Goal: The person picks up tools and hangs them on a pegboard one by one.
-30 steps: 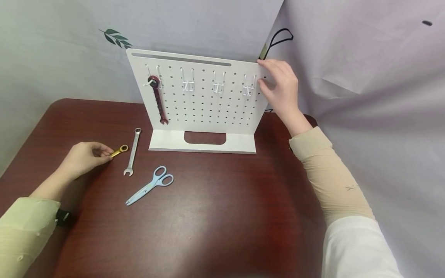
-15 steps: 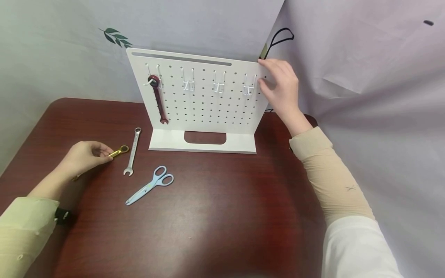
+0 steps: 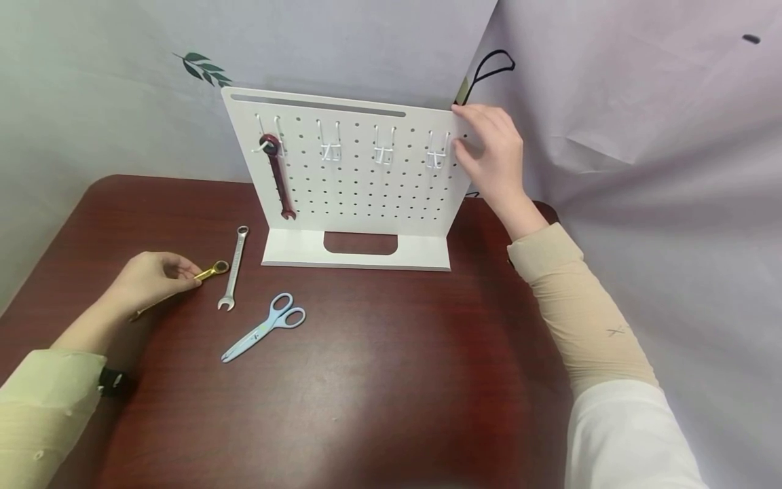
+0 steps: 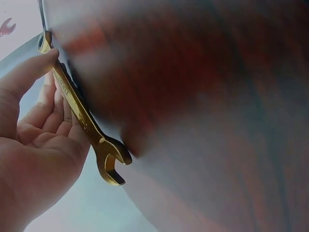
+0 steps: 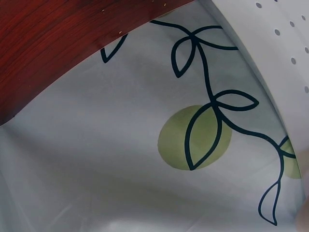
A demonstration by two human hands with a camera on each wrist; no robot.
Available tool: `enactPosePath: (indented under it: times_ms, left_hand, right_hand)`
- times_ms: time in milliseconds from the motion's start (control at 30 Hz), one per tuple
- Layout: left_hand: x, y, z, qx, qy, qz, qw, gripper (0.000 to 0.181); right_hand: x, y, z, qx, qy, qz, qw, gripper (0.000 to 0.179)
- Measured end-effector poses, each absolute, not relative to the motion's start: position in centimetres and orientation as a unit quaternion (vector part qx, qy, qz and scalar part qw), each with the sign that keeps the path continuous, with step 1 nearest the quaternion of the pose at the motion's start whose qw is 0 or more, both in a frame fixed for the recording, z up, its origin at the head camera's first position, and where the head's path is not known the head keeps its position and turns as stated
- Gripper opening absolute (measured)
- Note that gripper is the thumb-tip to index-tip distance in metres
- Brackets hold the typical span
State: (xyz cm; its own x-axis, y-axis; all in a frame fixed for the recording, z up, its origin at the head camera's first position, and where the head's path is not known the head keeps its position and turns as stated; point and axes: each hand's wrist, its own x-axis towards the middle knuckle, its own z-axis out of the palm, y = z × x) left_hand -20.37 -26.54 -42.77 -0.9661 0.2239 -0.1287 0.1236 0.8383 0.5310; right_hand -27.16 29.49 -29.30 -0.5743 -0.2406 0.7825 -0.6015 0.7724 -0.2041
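Observation:
My left hand (image 3: 146, 280) pinches a gold combination wrench (image 4: 77, 106) between thumb and fingers, low over the left side of the table. In the left wrist view its open end points away from the fingertips, its ring end beyond the thumb. A silver wrench (image 3: 235, 268) lies just right of it, and light blue scissors (image 3: 263, 327) lie nearer the front. At the upper right corner of a white pegboard (image 3: 354, 183), my right hand (image 3: 495, 153) grips the edge; some of its fingers are hidden. A dark red wrench (image 3: 278, 178) hangs from the leftmost hook.
Three white hooks, among them the middle hook (image 3: 383, 153), hang on the board with nothing on them. The board stands on a white base (image 3: 421, 255) at the back of the dark red table (image 3: 366, 380). A pale curtain (image 3: 672, 204) borders the table.
The gold wrench has shifted slightly right and towards the front in my left hand, and its rear end has come into view under the palm. My right hand stays at the pegboard's corner.

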Motion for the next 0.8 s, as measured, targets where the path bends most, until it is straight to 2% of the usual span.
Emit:
enactPosePath:
  times_ms: [400, 800]
  left_hand:
    - [-20.1, -26.9, -42.3, 0.091, 0.953, 0.272, 0.100, 0.018]
    - [-20.0, -26.2, -41.0, 0.077, 0.941, 0.326, 0.049, 0.022]
  right_hand:
    - [-27.0, 29.5, -29.1, 0.247, -0.860, 0.230, 0.383, 0.037]
    - [-26.9, 29.5, -29.0, 0.247, -0.860, 0.227, 0.385, 0.037]
